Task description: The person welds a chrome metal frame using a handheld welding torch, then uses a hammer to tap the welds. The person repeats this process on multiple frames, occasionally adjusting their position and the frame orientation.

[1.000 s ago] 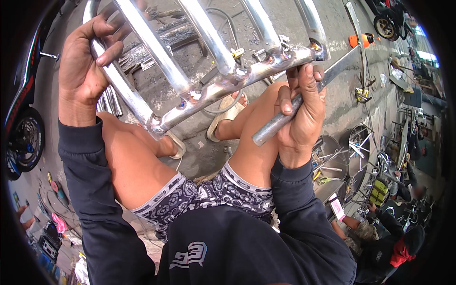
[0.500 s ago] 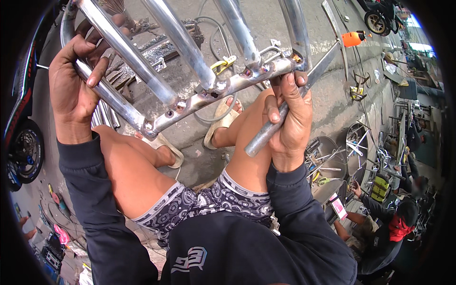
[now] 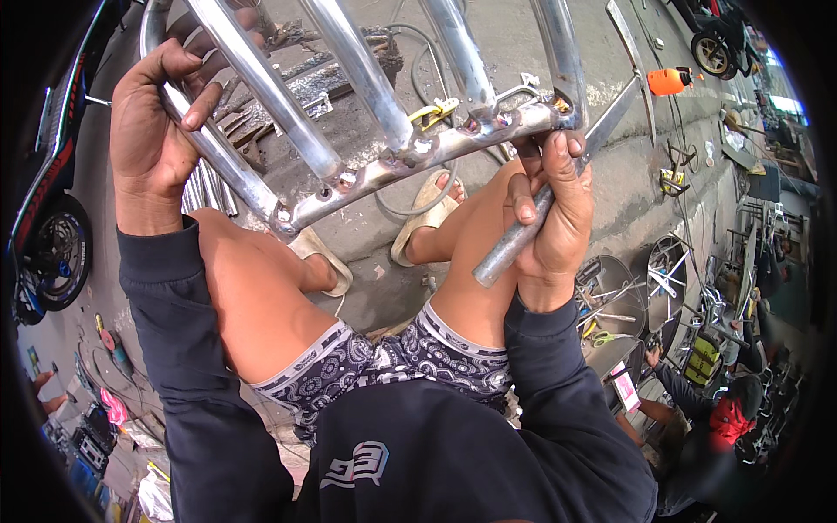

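A welded frame of shiny metal tubes [image 3: 375,78] is held up in front of me, with several parallel tubes joined to one cross tube [image 3: 427,155]. Dark, scorched weld spots and small holes mark the joints. My left hand [image 3: 157,131] is closed round the outer left tube, its fingers partly hidden behind. In my right hand [image 3: 554,205], a metal tool with a round pipe handle [image 3: 514,240] and a long flat blade [image 3: 613,112] is gripped, the blade pointing up and right. That hand's fingers are close under the cross tube's right end; whether they support it I cannot tell.
An orange bottle [image 3: 670,81] and a long flat metal strip [image 3: 634,65] lie to the right. Round trays [image 3: 667,283] hold metal pieces, near a seated person [image 3: 706,444]. Metal tubes [image 3: 209,190] and a grey hose [image 3: 418,209] lie near my feet; a motorcycle [image 3: 57,253] stands left.
The whole view has shifted, so the scene and both hands appear farther right. Both grips look the same, and the tube frame stays raised.
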A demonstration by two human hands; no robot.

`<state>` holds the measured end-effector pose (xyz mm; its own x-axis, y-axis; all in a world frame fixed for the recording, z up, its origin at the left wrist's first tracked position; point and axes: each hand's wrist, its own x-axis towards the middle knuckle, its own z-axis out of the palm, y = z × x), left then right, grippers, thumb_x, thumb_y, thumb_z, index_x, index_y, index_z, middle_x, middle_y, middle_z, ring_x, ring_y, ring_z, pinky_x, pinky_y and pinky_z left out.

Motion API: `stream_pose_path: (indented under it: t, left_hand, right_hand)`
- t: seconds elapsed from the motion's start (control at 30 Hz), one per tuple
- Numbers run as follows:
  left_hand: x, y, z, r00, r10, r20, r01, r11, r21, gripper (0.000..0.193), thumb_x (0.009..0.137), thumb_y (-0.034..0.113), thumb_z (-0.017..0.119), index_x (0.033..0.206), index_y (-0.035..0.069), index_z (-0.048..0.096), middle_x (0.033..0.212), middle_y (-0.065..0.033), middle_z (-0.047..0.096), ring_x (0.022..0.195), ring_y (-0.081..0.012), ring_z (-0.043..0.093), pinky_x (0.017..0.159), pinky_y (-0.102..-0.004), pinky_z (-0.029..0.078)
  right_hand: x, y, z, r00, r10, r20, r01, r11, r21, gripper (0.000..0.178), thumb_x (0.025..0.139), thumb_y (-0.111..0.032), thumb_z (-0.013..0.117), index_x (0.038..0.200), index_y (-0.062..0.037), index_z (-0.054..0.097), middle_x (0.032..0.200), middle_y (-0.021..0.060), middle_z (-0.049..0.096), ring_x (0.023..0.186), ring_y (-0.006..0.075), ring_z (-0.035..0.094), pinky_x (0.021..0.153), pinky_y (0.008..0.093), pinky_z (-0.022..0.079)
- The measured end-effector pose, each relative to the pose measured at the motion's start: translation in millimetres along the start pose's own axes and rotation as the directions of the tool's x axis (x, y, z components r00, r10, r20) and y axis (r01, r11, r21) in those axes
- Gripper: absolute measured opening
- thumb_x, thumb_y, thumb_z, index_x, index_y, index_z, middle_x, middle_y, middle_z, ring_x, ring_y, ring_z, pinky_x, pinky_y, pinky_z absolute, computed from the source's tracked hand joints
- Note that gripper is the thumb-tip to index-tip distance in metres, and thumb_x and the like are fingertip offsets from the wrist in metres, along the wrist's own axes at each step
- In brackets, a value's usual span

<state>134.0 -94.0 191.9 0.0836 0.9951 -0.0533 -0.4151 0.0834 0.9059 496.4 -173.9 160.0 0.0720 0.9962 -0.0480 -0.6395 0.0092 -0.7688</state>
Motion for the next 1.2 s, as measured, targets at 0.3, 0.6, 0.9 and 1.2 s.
stream_pose_path:
  t: [0.3, 0.6, 0.9, 1.2]
  left_hand:
    - [0.3, -6.0, 26.1, 0.996, -0.025, -0.088, 0.004, 0.974, -0.227, 0.043, 0.075, -0.007, 0.044, 0.117, -0.015, 0.053, 0.096, -0.024, 0.071, 0.062, -0.0183, 0.068, 0.036, -0.0182, 0.051]
    - [-2.5, -7.2, 44.2, 0.98, 0.197, -0.02, -0.195, 0.945, -0.261, 0.036, 0.1, 0.024, 0.041, 0.11, -0.006, 0.059, 0.072, -0.0092, 0.06, 0.065, -0.013, 0.064, 0.044, -0.02, 0.053]
    - [9.4, 0.1, -11.8, 0.793, 0.6, -0.101, -0.605, 0.759, -0.241, 0.071, 0.108, 0.063, 0.022, 0.095, 0.008, 0.065, 0.084, -0.0146, 0.065, 0.084, -0.0296, 0.062, 0.074, -0.0451, 0.051]
    - [9.8, 0.2, -17.5, 0.846, 0.532, -0.04, -0.436, 0.646, -0.627, 0.052, 0.096, 0.045, 0.049, 0.056, 0.014, 0.059, 0.069, -0.0105, 0.054, 0.084, -0.0282, 0.052, 0.112, -0.05, 0.035]
  right_hand:
    - [6.6, 2.8, -2.8, 0.999, -0.021, -0.039, 0.017, 0.996, -0.091, 0.048, 0.108, -0.038, 0.058, 0.131, 0.0035, 0.058, 0.117, 0.0173, 0.069, 0.11, 0.0249, 0.069, 0.044, 0.0186, 0.042]
    - [8.7, 4.2, -0.8, 0.996, 0.0, -0.095, -0.009, 0.996, -0.088, 0.046, 0.11, -0.047, 0.05, 0.121, -0.0031, 0.058, 0.116, 0.0158, 0.068, 0.116, 0.0254, 0.066, 0.048, 0.0198, 0.046]
    - [3.4, 9.2, 21.9, 0.982, 0.139, -0.13, -0.14, 0.99, 0.002, 0.046, 0.109, -0.044, 0.053, 0.118, 0.0014, 0.057, 0.117, 0.02, 0.07, 0.11, 0.0299, 0.072, 0.09, 0.0389, 0.062]
    - [-23.9, 30.6, 42.1, 0.95, 0.308, 0.045, -0.308, 0.913, 0.266, 0.032, 0.093, 0.006, 0.07, 0.107, -0.0134, 0.049, 0.141, 0.0215, 0.061, 0.109, 0.0304, 0.073, 0.095, 0.0366, 0.061]
